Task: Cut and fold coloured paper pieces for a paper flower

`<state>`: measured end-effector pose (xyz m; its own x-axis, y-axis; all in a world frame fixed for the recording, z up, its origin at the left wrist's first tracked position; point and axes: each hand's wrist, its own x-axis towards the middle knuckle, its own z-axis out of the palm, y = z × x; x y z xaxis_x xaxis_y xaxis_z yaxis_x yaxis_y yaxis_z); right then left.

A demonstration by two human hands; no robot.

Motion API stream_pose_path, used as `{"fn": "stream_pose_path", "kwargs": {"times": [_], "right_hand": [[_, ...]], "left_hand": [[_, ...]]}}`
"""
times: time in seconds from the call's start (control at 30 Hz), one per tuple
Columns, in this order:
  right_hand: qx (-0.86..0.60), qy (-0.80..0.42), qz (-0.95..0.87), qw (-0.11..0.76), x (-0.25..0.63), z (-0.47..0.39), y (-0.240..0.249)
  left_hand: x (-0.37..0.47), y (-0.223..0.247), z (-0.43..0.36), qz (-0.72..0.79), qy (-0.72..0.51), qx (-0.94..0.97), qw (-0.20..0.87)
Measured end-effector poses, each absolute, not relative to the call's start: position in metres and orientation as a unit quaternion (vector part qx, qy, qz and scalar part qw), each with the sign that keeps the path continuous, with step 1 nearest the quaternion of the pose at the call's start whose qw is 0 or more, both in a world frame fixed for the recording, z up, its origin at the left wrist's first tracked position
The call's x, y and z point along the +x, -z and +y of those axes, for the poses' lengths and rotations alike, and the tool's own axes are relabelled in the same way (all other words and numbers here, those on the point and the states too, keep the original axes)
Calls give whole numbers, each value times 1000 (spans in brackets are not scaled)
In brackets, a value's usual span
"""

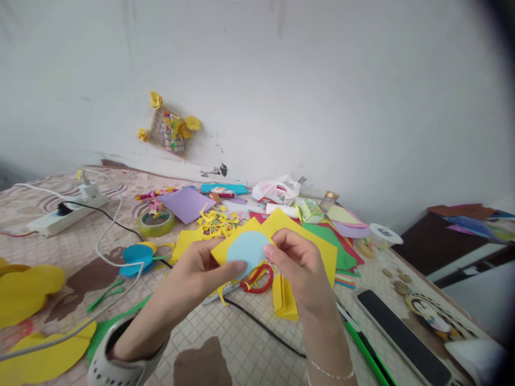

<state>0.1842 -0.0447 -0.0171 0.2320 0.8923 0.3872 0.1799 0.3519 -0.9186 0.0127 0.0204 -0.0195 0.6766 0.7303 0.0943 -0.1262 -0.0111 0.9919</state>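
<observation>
A light blue paper circle (250, 247) lies against a piece of yellow paper (219, 251), held up above the table. My left hand (201, 276) pinches both from the left, its thumb on the circle's lower edge. On the other side, my right hand (295, 262) has thumb and forefinger closed at the right edge of the circle and yellow paper. Red-handled scissors (259, 280) lie below, partly hidden. A folded yellow paper strip (285, 300) is under my right hand, and larger yellow sheets (324, 247) lie behind it.
Yellow scraps (219, 222), a tape roll (156, 222) and purple paper (188, 203) lie beyond the hands. A power strip (66, 214) with cables stands left. On the right are a green cutter (366, 346) and a phone (402, 335). Yellow paper petals (28, 292) lie far left.
</observation>
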Motion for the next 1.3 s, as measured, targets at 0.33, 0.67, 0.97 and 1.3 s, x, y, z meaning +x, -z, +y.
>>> {"fn": "stream_pose_path", "kwargs": {"times": [0.33, 0.67, 0.97, 1.3], "right_hand": [[-541, -228, -649, 484, 178, -49, 18], [-635, -54, -766, 86, 213, 10, 77], [-606, 5, -791, -87, 197, 10, 110], [-707, 42, -679, 194, 202, -5, 71]], "left_hand": [[12, 25, 27, 276, -248, 716, 592], [-6, 10, 28, 318, -375, 635, 596], [-15, 2, 18, 308, -402, 629, 589], [-24, 0, 20, 256, -444, 603, 611]]}}
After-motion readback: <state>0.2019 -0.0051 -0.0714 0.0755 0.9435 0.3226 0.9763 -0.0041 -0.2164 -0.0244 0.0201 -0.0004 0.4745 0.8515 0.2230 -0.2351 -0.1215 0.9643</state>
